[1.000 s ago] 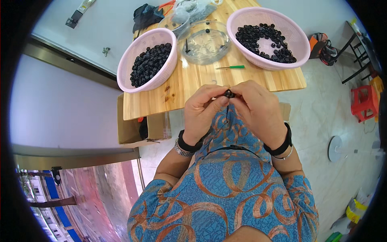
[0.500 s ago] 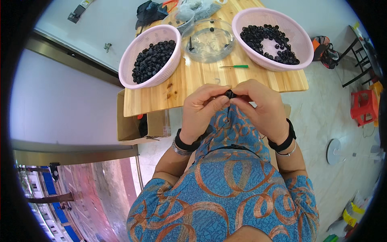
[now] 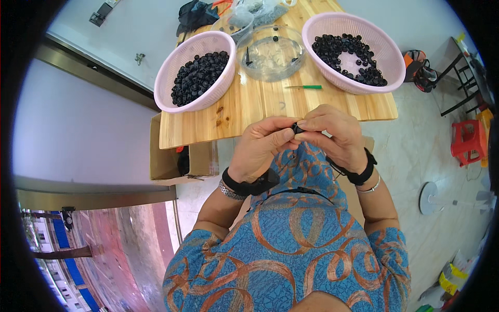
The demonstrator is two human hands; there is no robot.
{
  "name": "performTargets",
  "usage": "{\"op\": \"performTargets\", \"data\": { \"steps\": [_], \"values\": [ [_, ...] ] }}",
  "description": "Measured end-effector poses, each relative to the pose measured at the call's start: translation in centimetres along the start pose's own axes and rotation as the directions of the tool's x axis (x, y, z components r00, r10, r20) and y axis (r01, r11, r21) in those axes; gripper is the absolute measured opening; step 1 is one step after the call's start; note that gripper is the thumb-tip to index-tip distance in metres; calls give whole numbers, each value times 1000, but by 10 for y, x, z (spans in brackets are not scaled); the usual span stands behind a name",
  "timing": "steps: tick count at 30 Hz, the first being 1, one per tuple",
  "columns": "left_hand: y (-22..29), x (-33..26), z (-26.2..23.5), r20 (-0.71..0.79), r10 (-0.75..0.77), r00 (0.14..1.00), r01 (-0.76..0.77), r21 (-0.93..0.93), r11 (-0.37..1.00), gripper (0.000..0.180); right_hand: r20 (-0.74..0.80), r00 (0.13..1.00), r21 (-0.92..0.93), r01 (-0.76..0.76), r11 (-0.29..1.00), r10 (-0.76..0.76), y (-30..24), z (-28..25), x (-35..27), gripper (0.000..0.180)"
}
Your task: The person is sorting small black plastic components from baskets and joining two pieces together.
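Observation:
Between my two hands, just in front of the table's near edge, is a small round black part [image 3: 297, 128]. My left hand [image 3: 263, 145] pinches it from the left with thumb and forefinger. From the other side my right hand [image 3: 335, 134] grips it the same way. The fingers cover much of the part, so its exact kind is unclear. Similar black parts [image 3: 200, 78] are heaped in the pink basket on the left. More black parts [image 3: 358, 54] lie in the right-hand basket, spread around a bare patch.
On the wooden table [image 3: 249, 106] stand a left pink basket [image 3: 162, 86], a right pink basket [image 3: 392, 57] and a clear round tray [image 3: 270, 73] between them. A green-handled pick [image 3: 312, 87] lies near the tray. Below the table's left corner is a cardboard box [image 3: 202, 161].
Both hands have come slightly down toward me with the black part between them. My right hand has turned a little at the wrist, and its fingers have shifted on the part.

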State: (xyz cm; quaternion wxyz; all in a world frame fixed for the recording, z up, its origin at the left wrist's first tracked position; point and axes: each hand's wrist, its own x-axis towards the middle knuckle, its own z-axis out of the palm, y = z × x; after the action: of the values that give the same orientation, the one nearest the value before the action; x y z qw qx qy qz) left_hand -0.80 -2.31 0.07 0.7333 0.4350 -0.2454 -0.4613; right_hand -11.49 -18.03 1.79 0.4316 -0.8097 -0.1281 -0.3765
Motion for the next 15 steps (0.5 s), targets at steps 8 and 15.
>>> {"op": "performTargets", "data": {
  "steps": [8, 15],
  "values": [
    [1, -2, 5, -15, 123, 992, -122, 84, 989, 23, -103, 985, 170, -119, 978, 137, 9, 16, -8, 18],
    [10, -3, 7, 3, 206, 979, -196, 314, 929, 20, 100, 924, 611, -350, 710, 370, 14, 19, -9, 24]
  ]
}}
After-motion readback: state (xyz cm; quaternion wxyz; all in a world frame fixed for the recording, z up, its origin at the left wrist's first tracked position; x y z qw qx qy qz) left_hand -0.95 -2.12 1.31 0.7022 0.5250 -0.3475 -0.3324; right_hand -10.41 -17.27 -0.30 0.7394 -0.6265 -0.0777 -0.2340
